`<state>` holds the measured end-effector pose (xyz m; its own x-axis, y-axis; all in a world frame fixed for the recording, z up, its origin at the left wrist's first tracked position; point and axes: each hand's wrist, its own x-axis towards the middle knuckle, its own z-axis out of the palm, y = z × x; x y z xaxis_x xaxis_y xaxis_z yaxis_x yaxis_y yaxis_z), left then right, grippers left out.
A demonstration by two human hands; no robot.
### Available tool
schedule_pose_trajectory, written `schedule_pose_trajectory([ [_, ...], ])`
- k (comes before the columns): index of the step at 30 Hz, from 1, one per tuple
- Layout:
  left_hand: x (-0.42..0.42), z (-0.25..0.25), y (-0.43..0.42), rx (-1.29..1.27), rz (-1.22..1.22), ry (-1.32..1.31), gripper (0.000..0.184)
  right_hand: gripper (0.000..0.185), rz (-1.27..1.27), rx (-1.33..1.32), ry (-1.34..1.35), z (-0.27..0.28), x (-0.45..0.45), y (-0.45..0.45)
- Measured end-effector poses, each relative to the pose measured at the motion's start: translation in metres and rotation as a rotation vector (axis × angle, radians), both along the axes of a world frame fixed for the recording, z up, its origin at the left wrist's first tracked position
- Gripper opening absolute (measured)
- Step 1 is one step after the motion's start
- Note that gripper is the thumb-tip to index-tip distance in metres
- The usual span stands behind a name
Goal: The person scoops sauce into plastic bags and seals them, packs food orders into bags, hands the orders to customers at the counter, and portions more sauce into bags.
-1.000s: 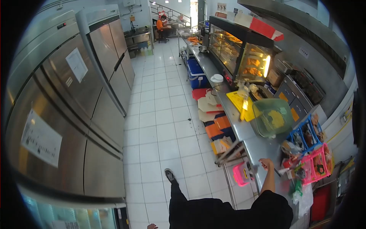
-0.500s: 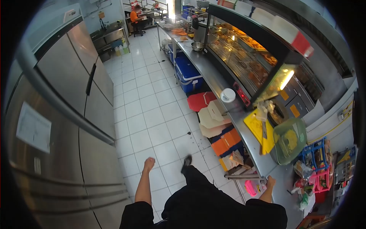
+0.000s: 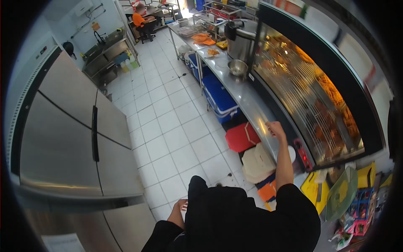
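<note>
My right hand point(image 3: 275, 129) is raised over the front edge of the steel counter point(image 3: 252, 98). Its fingers are curled in and nothing shows in them; contact with the counter cannot be made out. Beside it stands the glass food warmer point(image 3: 308, 101) with fried food on its racks. A white round tub point(image 3: 291, 154) is partly hidden behind my right forearm. Low at my left side, my left hand point(image 3: 181, 205) hangs with its fingers loosely curled, and no object is seen in it. My black clothing hides part of that hand.
Steel fridges point(image 3: 63, 143) line the left. Under the counter sit a blue cooler box point(image 3: 219, 97), a red lid point(image 3: 243, 137) and a beige lid point(image 3: 257, 163). A metal bowl point(image 3: 237, 68) rests beside a large pot point(image 3: 242, 42). Farther back, a person in orange point(image 3: 139, 19) sits.
I have moved forward along the aisle, and the warmer looks nearer. My right hand has left the counter's near corner and swung forward; my left hand has swung back toward my body.
</note>
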<state>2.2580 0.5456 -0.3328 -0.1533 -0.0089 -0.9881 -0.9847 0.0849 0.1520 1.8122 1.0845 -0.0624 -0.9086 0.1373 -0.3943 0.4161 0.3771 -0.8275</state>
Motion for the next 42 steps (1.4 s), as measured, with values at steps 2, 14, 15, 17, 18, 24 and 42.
schedule_pose_trajectory([
  [2,-0.044,-0.008,-0.041,0.035,0.266,0.085,0.042,0.026,-0.066,0.032,-0.056,-0.048,-0.078,-0.024],
  [14,-0.449,-0.019,-0.314,-0.153,0.170,-0.004,0.043,0.038,-0.123,0.270,-0.422,-0.048,-0.289,-0.171],
  [15,-0.503,-0.024,-0.334,-0.165,0.132,0.052,0.042,0.034,-0.093,0.235,-0.447,-0.034,-0.306,-0.204],
  [17,-0.607,-0.026,-0.368,-0.204,0.084,0.264,0.038,0.031,0.030,0.001,-0.436,-0.044,-0.352,-0.249],
  [18,-0.661,-0.026,-0.384,-0.222,0.040,0.379,0.036,0.030,0.005,-0.037,-0.380,-0.041,-0.379,-0.286],
  [24,-0.947,0.008,-0.439,-0.194,-0.102,0.618,0.033,0.022,0.024,-0.215,-0.179,-0.070,-0.610,-0.486],
  [42,-1.359,-0.051,-0.744,-0.044,0.096,-0.079,0.037,0.036,-0.065,0.017,-0.470,-0.061,-1.088,-0.643],
])
